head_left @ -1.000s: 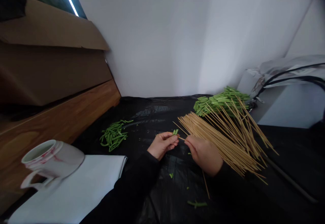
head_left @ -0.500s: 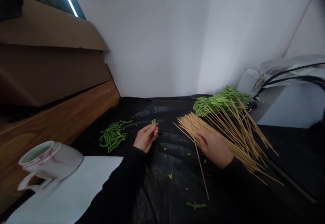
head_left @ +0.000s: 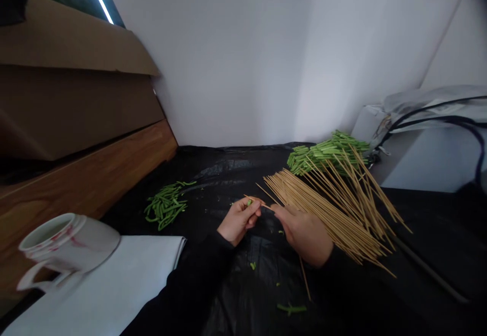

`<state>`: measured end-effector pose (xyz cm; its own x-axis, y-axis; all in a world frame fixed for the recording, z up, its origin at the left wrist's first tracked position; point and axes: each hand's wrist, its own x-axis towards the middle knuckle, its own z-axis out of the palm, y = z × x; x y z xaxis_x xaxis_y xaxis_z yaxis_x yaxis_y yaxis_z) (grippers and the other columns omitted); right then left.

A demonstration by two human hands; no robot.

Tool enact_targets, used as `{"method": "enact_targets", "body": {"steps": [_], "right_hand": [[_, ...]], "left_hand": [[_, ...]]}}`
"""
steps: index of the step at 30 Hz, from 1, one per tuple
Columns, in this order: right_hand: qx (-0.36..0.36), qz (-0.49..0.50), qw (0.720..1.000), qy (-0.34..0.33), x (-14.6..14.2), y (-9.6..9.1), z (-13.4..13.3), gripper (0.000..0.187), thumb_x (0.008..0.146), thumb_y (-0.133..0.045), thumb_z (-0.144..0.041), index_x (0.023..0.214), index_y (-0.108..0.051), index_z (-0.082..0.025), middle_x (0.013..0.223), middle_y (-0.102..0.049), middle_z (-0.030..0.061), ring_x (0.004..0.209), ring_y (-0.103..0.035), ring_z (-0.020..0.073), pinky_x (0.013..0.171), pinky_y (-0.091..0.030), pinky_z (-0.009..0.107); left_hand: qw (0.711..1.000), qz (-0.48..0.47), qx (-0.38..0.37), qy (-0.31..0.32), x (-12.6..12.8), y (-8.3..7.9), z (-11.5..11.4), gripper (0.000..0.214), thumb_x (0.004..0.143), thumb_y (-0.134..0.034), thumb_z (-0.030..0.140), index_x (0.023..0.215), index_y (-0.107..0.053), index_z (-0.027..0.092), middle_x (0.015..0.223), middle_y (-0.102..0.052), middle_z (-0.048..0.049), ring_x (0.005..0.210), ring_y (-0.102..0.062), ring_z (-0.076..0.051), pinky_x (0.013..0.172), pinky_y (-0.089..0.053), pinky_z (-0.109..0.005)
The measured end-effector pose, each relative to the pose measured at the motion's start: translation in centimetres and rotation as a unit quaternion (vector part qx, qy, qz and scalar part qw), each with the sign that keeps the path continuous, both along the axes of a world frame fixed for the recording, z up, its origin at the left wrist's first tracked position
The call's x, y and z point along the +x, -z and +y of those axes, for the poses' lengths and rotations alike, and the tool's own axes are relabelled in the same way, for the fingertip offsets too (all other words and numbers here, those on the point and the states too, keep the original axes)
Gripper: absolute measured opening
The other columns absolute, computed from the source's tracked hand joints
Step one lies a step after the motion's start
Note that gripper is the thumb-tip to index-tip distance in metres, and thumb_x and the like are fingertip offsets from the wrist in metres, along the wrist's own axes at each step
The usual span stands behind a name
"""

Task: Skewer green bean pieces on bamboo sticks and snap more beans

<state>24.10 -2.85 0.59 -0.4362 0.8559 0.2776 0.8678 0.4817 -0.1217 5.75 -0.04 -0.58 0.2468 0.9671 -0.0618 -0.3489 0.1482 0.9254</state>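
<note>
Pinching short green bean piece [head_left: 249, 202], thin tan stick [head_left: 268, 207].

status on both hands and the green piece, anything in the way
Left hand pinching green piece. Right hand holding thin stick across to left; whether piece is pierced, can't tell. Stick pile close by right hand, might crowd it.

One left hand [head_left: 236, 223], one right hand [head_left: 306, 232], one mug [head_left: 89, 244], one cardboard box [head_left: 83, 105], one smaller heap of greens [head_left: 166, 206] and one larger heap of greens [head_left: 329, 152]; dozens of sticks [head_left: 323, 208], these and the greens too overlapped to count exactly.
</note>
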Motion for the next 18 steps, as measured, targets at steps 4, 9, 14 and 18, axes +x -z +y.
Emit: {"method": "enact_targets", "body": {"steps": [4,9,14,18], "right_hand": [[0.011,-0.014,1.000,0.013,1.0,-0.5,0.5,0.030,0.097,-0.037,-0.023,0.116,-0.060,-0.024,0.092,-0.069,0.0052,0.073,-0.065,0.0196,0.056,-0.036,0.030],[0.010,-0.026,0.992,0.123,2.7,-1.0,1.6,0.025,0.094,-0.039,-0.020,0.104,-0.062,-0.020,0.087,-0.069,0.0075,0.072,-0.064,0.0198,0.055,-0.034,0.029],[0.016,-0.071,0.970,0.230,4.4,-0.4,2.5,0.026,0.085,-0.042,-0.004,0.102,-0.058,-0.014,0.095,-0.066,0.0118,0.075,-0.064,0.0214,0.056,-0.034,0.030],[0.064,-0.078,0.973,0.210,4.5,-0.1,2.6,0.017,0.086,-0.046,-0.010,0.094,-0.061,-0.012,0.095,-0.065,0.0160,0.095,-0.060,0.0290,0.068,-0.037,0.034]], "left_hand": [[0.993,-0.061,-0.007,-0.100,-1.6,-0.3,1.1,0.032,0.070,-0.079,0.035,0.084,-0.064,0.011,0.060,-0.048,0.0053,0.039,-0.026,0.002,0.036,-0.016,-0.013],[0.972,-0.091,-0.076,-0.205,-3.3,-0.8,1.9,0.023,0.086,-0.064,0.031,0.098,-0.062,0.011,0.065,-0.052,0.0023,0.039,-0.032,0.000,0.035,-0.020,-0.010],[0.974,-0.101,-0.115,-0.167,-3.3,-0.8,1.8,0.033,0.096,-0.043,0.038,0.105,-0.061,0.012,0.070,-0.057,-0.0030,0.040,-0.039,-0.003,0.033,-0.023,-0.012],[0.979,-0.075,-0.116,-0.148,-3.2,-0.5,1.7,0.027,0.094,-0.045,0.028,0.105,-0.064,0.012,0.073,-0.058,-0.0030,0.043,-0.042,-0.003,0.034,-0.025,-0.012]]}}
